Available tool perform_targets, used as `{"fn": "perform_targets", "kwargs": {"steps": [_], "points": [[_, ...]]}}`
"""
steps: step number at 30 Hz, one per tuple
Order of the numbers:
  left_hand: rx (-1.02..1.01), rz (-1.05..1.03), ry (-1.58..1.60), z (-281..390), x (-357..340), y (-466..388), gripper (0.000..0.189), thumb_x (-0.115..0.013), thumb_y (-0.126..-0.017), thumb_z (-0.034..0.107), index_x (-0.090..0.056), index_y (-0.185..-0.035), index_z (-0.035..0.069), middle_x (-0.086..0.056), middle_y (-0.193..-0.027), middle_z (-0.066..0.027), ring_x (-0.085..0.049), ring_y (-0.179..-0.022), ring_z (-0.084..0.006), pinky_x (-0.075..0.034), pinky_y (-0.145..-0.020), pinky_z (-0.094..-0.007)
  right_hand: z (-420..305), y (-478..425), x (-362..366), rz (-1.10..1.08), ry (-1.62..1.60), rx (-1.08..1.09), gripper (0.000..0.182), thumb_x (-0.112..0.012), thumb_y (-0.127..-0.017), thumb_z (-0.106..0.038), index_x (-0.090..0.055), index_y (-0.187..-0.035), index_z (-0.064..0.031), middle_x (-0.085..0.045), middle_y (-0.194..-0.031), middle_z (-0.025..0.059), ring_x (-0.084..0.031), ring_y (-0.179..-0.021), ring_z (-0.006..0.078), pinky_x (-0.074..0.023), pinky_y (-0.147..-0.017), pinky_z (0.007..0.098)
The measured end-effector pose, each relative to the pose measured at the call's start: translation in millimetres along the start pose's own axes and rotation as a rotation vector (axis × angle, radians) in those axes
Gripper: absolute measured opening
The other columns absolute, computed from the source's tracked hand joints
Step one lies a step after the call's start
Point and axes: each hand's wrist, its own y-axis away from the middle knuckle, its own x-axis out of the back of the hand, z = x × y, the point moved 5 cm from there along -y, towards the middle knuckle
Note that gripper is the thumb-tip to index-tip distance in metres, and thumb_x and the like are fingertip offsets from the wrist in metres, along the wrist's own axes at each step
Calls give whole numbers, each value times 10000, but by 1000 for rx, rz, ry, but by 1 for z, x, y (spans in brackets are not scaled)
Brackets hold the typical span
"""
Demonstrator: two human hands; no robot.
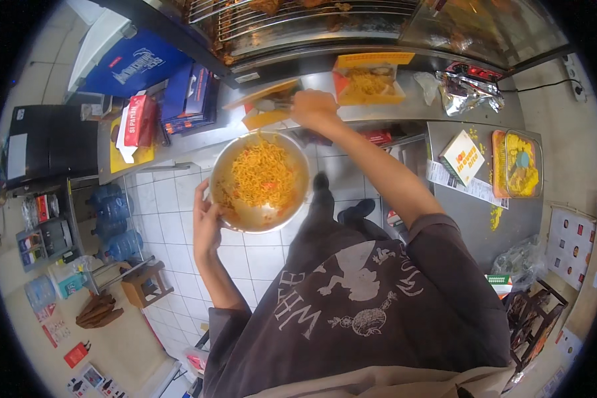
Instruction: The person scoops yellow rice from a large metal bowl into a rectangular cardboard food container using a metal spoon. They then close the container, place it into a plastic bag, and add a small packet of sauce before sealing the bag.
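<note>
My left hand [209, 219] grips the lower left rim of a round metal bowl [301, 164]. Seasoned yellow noodles with red bits [263, 171] lie in the bowl, which is just off the counter's front edge. At the counter my right hand [315, 107] is closed around what looks like a metal utensil [268, 105], whose end is inside an open cardboard food box [266, 119]. What lies in that box is mostly hidden. Right of this hand, a second open box [400, 94] holds yellow crumbly food and noodles [370, 82].
A glass display case [313, 42] stands behind the steel counter [348, 113]. Stacked folded boxes [189, 97] and a red box [140, 121] are at the left. On the right-hand table [457, 219] are a closed box [461, 158] and a tray of yellow food [522, 164]; crumpled foil [470, 94] lies nearby.
</note>
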Motion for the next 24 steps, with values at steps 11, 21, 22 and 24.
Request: {"fn": "perform_targets", "kwargs": {"steps": [11, 21, 22, 24], "points": [[-46, 33, -109, 62, 41, -33, 601, -442, -762, -57, -359, -1355, -2, -629, -1011, -128, -615, -874, -151, -517, -728, -257, -15, -12, -7, -17, 15, -28, 291, -581, -764, -241, -707, -950, -55, -690, -940, 152, -663, -916, 300, -517, -779, 423], [-154, 23, -56, 140, 62, -22, 726, -457, -638, 25, -391, -1356, -56, -547, -1225, -194, -573, -1094, -252, -451, -969, -349, -1, 4, 29, -2, -201, -66, 347, -576, -773, -305, -698, -981, -56, -680, -1002, 158, -654, -952, 307, -508, -822, 378], [-146, 15, -63, 145, 64, -19, 730, -459, -635, 26, -389, -1356, -58, -545, -1228, -195, -570, -1099, -256, -447, -976, -353, 0, 5, 34, -5, -204, -91, 338, -568, -775, -299, -700, -978, -62, -680, -1008, 156, -654, -953, 304, -505, -826, 378], [-156, -3, -89, 153, 63, -18, 729, -464, -626, 29, -395, -1346, -62, -551, -1213, -193, -560, -1113, -267, -459, -966, -357, -1, 5, 42, -8, -212, -139, 323, -553, -780, -286, -703, -972, -75, -679, -1022, 150, -654, -956, 298, -499, -834, 380]]}}
